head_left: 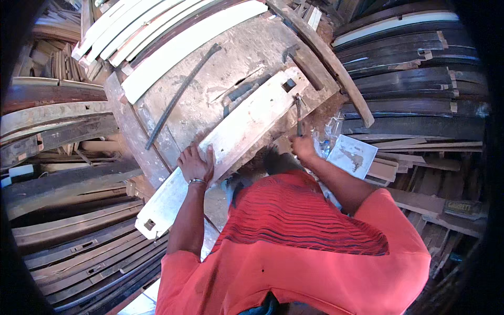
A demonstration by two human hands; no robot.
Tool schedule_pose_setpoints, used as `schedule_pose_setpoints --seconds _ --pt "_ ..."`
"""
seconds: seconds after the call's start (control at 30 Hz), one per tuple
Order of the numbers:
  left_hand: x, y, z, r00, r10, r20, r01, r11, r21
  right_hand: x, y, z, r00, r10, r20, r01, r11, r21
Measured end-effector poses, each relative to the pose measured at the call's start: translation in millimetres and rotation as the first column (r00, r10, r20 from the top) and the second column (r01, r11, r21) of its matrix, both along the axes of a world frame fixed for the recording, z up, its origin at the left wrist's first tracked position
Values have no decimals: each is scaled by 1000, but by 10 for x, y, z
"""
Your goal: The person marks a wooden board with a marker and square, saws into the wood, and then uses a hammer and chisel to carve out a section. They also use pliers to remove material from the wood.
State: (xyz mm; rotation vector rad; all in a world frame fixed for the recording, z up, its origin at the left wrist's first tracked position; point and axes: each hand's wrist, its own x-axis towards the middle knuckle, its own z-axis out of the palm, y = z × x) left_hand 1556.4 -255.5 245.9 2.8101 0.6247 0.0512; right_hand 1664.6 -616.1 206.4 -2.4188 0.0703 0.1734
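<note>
A long white-painted wooden plank [247,128] lies slantwise across the worn wooden bench, with a square hole cut near each end. My left hand [197,165] rests on its near-left part, fingers spread over the top face and thumb apart. In my right hand [303,146] is the handle of a hammer [299,113], my fingers wrapped round it. The hammer's head is beside the plank's far-right end, close to the hole there; whether it touches the wood I cannot tell.
Beyond the plank, a long dark metal bar [181,97] and a dark cylindrical tool [247,93] lie on the bench [210,73]. White boards [194,50] line its far side. A white square panel [352,156] is at right. Stacked timber [404,84] stands on both sides.
</note>
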Motion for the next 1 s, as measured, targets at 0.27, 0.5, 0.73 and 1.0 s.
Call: schedule_pose_setpoints --seconds 0.27,0.5,0.73,1.0 --pt "7 -37 43 1000 23 6 -22 999 -37 839 141 1361 541 -69 -838 545 788 288" --pt "63 -19 45 996 16 -91 -17 1000 -13 631 118 1240 668 -162 -727 401 900 168" --pt "44 -5 106 984 -6 -180 -4 999 -54 31 89 385 895 -286 -343 362 915 179" --pt "-26 -44 -19 1000 9 -14 -9 999 33 -93 222 -253 965 -219 141 198 969 151"
